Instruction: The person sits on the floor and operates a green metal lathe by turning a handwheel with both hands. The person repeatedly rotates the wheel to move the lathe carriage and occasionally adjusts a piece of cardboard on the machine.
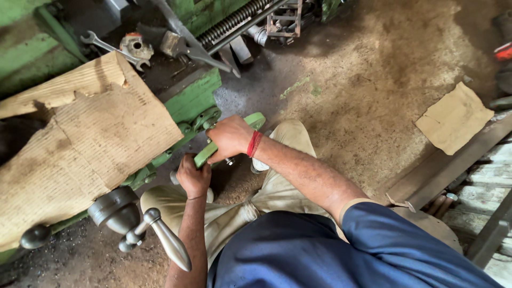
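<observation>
My right hand (pixel 228 137), with a red thread at the wrist, is closed over a green handwheel (pixel 250 120) on the front of a green lathe (pixel 193 99). Just below it, my left hand (pixel 193 178) is clenched around a small metal handle on the same wheel, near the lathe's lower edge. What the fingers cover is hidden. I am crouched, with my knees in beige trousers under both hands.
Torn cardboard (pixel 85 138) covers the lathe bed at left. A grey lever with ball ends (pixel 144 226) sticks out at lower left. A wrench (pixel 109 48) and metal parts lie behind. Another cardboard piece (pixel 453 118) lies on the dirt floor by a steel bar (pixel 442 168).
</observation>
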